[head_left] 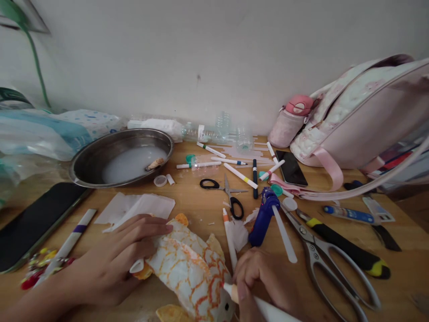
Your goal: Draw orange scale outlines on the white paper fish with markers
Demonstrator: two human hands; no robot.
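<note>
A white papery fish figure (187, 270) with orange scale lines lies on the table in front of me. Its fins are orange and yellowish, and a black eye shows at the lower right. My left hand (122, 255) grips it near the tail. Held in my right hand (263, 277) is a thick white marker (273, 309) with a peach band, its reddish tip touching the fish near the head. Just beyond that hand lies another white marker (229, 232) with an orange end, beside a crumpled tissue (239, 235).
Small black-handled scissors (227, 188), a blue glue gun (263, 221), large metal shears (318, 257) and a box cutter (345, 243) surround the work. Several markers lie behind. A metal basin (78, 179) of cloudy liquid and a phone (36, 223) are left; a pink backpack (368, 120) stands right.
</note>
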